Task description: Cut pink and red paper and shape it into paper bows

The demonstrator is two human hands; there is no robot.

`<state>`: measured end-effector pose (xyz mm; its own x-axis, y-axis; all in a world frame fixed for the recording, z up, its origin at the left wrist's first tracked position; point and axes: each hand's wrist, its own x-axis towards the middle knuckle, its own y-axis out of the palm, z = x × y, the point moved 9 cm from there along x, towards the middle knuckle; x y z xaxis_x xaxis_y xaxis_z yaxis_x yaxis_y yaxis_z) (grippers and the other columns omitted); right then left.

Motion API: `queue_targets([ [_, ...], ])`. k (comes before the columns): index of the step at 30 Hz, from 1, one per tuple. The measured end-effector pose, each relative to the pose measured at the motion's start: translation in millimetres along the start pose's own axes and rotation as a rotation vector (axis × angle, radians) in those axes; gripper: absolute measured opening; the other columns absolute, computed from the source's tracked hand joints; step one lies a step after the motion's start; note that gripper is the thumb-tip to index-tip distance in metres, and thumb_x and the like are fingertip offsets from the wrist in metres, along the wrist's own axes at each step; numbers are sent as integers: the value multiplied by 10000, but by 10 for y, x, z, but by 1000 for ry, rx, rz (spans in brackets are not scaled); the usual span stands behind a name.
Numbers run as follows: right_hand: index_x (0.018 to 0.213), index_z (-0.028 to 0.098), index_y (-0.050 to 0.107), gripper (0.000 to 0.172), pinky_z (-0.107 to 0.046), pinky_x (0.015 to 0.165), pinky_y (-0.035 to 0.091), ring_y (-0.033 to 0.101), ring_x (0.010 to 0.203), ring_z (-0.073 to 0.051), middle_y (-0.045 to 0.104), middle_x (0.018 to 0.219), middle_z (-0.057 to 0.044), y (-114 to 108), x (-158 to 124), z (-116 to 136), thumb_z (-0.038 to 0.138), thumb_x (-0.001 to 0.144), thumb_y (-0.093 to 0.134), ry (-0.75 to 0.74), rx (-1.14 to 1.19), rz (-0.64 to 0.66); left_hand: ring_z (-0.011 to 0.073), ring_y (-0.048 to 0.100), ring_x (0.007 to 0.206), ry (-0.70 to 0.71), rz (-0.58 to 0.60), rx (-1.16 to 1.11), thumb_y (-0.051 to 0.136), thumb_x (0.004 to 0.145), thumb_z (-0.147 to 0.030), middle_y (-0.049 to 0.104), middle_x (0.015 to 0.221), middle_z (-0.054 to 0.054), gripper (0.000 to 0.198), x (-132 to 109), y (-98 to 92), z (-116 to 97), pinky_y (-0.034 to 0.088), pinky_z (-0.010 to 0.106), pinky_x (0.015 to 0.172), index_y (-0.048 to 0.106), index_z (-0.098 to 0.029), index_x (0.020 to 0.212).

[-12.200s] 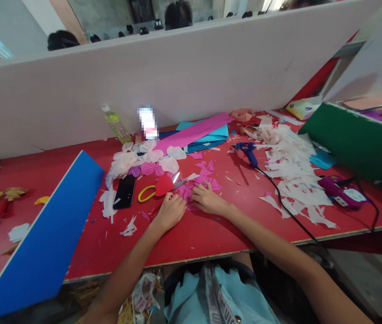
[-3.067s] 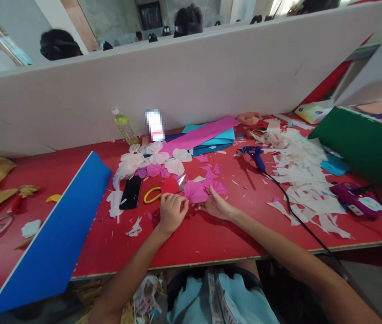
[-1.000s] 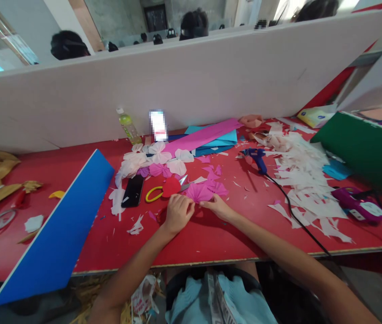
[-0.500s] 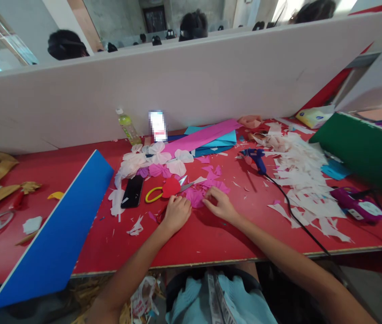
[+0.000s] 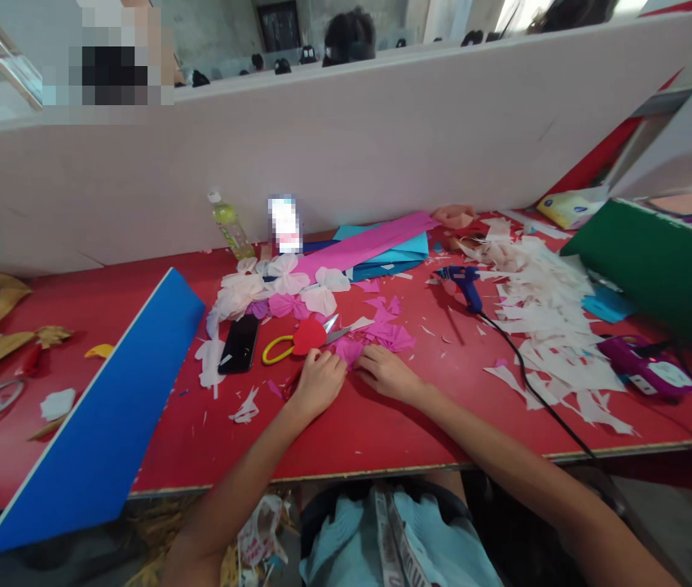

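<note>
Scissors (image 5: 337, 334) lie just left of the pink paper (image 5: 382, 336), blades aimed at it, yellow loop handle out toward the phone (image 5: 239, 344), red paper heart (image 5: 309, 336) sitting on them. Main risk, as I judge it: bare blade tips v. close to the L hand (image 5: 319, 383), so a careless sideways slide could nick skin or snag the paper. Pink paper looks thin, so hard pressing or dragging could crease or tear it, & loose bits could get lost among the pink scraps nearby. Glue gun (image 5: 459, 284) sits well to the right, its black cord (image 5: 526, 379) trailing across the red table (image 5: 382, 444) past the scrap pile (image 5: 544, 326); a wide R elbow swing could catch the cord & tug the gun, though the arm is clear of it now.

Hands apart but close, one either side of the pink paper at mid-table. L hand curled, fingertips at the paper's edge; R hand (image 5: 387, 373) low, fingers on the paper. Can't tell if either is pinching. Both forearms reach in from the near table edge, angled toward each other, wrists low.
</note>
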<state>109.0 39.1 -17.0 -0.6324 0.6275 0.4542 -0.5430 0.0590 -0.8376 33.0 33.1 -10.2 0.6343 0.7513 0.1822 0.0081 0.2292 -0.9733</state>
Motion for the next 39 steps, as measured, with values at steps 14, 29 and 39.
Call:
queue_targets([
  [14,854,140,601,206,-328,720,419,502,806,-192,569,834,-89,121,1,-37,186,917,410,-18,-84,54,208,530,789,47,-67,-16,445,862,-115,624,772,68,162,1,-38,-34,325,390,767,582,-164,792],
  [29,836,134,596,253,-342,739,375,493,777,-195,558,803,-79,101,-16,-49,226,946,388,-45,-225,89,206,541,793,44,-38,-3,448,851,-101,629,781,64,158,10,-42,-34,332,394,782,582,-160,792],
  [39,815,142,605,262,-344,730,357,488,757,-190,547,780,-60,47,-63,-70,242,946,402,-48,-299,88,209,535,790,47,-58,4,448,857,-113,620,769,64,157,6,-37,-37,325,392,781,580,-165,789],
])
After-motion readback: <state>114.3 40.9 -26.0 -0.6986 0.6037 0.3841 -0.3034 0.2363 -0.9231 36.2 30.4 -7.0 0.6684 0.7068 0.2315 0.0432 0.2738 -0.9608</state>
